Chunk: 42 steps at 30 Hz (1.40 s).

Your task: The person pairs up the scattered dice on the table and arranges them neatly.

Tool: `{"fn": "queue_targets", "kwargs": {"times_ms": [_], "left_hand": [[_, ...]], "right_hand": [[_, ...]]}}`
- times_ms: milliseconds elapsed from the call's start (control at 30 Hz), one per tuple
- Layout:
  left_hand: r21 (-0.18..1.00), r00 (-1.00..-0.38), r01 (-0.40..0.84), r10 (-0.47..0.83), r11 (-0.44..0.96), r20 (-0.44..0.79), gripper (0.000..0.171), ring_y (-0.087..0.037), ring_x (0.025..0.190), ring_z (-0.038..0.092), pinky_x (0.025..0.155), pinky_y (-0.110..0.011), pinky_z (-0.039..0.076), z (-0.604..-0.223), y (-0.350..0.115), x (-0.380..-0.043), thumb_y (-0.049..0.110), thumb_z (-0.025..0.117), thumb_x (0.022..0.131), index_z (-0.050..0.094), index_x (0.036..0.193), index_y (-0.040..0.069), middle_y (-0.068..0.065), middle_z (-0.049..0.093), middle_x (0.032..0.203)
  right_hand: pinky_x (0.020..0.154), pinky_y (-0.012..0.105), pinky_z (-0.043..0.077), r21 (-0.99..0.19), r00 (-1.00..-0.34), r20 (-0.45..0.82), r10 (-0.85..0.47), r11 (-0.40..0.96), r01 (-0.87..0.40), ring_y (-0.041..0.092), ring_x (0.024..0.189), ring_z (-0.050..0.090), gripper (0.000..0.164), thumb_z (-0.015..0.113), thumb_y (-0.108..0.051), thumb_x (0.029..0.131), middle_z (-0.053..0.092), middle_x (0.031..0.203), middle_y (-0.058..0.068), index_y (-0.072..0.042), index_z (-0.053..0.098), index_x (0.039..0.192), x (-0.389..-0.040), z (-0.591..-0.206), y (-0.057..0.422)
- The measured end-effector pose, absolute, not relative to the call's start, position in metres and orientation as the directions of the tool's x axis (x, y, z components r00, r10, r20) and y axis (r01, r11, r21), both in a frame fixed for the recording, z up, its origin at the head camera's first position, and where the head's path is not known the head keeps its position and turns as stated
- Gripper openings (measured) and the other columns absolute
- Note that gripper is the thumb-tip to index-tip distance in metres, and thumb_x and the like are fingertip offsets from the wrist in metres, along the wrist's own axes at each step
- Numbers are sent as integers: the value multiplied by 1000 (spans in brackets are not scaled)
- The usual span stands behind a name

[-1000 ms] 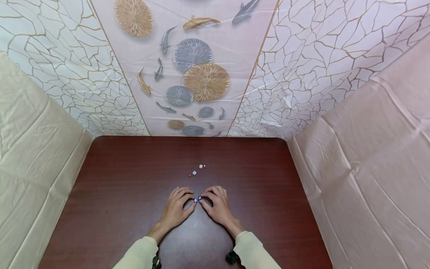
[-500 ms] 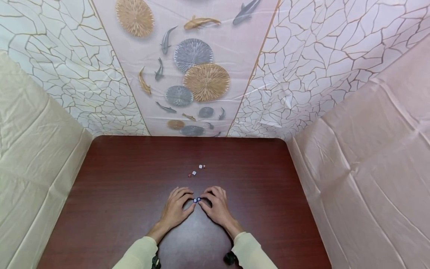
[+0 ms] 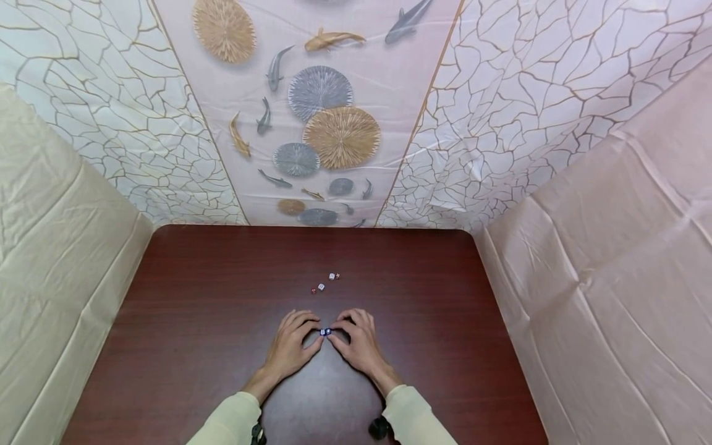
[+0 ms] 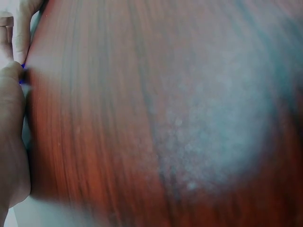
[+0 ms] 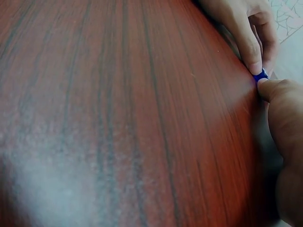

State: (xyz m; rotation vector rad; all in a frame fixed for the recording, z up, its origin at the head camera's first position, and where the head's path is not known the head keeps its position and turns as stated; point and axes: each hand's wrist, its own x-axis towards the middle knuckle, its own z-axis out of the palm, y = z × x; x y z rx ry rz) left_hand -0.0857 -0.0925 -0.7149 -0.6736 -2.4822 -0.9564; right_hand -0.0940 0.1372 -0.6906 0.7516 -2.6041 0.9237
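Two small blue dice sit side by side between my hands in the head view. My left hand (image 3: 292,343) pinches the left blue die (image 3: 322,332) between thumb and index finger. From the other side, my right hand (image 3: 358,343) pinches the right blue die (image 3: 329,332) the same way. The two dice are right up against each other, low over the table. In the right wrist view, blue (image 5: 260,75) shows between the thumb tips of both hands. Only a sliver of blue (image 4: 22,73) appears at the left edge of the left wrist view.
Beyond the hands lie two white dice, one nearer (image 3: 321,287) and one farther (image 3: 332,277), each close to a smaller orange-red die (image 3: 314,291). The dark red wooden table (image 3: 222,266) meets a patterned cloth wall (image 3: 311,204) behind, with beige cloth (image 3: 584,309) at both sides.
My right hand has brought its blue die left and slightly toward me, closing the small gap to the left die. My left hand has stayed almost still.
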Motion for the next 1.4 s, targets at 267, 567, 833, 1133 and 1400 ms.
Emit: {"fn": "queue_targets", "kwargs": {"times_ms": [267,567,833,1133,1400], "left_hand": [[503,-794,573,287,647,536,25,-32,129,72,119,-70,50,-715,-92,-87,19,95,89,82,110,13,-4,79,126],[508,-798,570,289,646,529,27,-34,130,73,120,-71,49,-714,-92,-86,21,96,89,83,111,13,-5,79,126],[513,-807,558,283,652,518,27,-32,131,72,121,-69,48,-715,-92,-86,21,95,89,82,111,15,-3,79,127],[549,-820,546,270,633,504,31,-33,130,73,122,-70,48,-712,-92,-84,22,95,88,82,115,13,-6,80,127],[632,-808,561,187,535,559,30,-32,121,73,108,-52,54,-705,-94,-90,8,91,86,82,114,6,-8,81,121]], "right_hand": [[113,60,44,-524,-840,384,-383,659,-540,30,122,63,19,93,-26,95,74,122,6,-18,86,110,-94,-690,139],[113,61,44,-531,-839,386,-383,652,-541,31,122,63,19,94,-25,94,74,122,7,-17,85,109,-94,-689,138],[113,62,44,-530,-841,380,-385,655,-539,31,123,62,19,94,-25,95,74,123,6,-17,85,110,-92,-686,138],[111,61,45,-511,-828,403,-389,655,-557,31,121,63,20,94,-22,93,74,122,7,-16,84,109,-94,-689,138],[112,60,45,-514,-825,416,-382,650,-560,31,121,63,20,95,-24,93,74,121,6,-17,85,108,-95,-691,137]]}}
